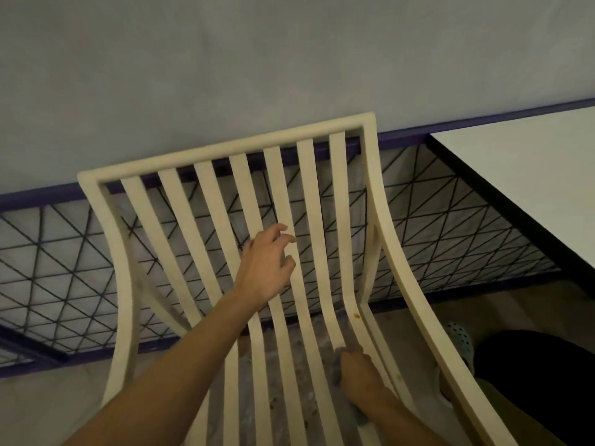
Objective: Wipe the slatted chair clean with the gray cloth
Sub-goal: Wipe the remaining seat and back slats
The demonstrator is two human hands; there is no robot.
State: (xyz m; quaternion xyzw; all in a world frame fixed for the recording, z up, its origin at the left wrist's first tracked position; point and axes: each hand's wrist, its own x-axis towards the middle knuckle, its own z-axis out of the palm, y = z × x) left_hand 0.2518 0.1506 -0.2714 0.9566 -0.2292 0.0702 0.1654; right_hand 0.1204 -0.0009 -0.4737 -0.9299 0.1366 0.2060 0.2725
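Wiping underway; right hand [355,371] grips gray cloth [337,370] at seat slats of slatted chair [225,146]; left hand [265,265] loose, steadying backrest; brown spot [356,315] remains.

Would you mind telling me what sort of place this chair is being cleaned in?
Probably a café or canteen seating area: a cream slatted chair stands by a white dark-edged table, beside a black wire-mesh railing under a plain grey wall.
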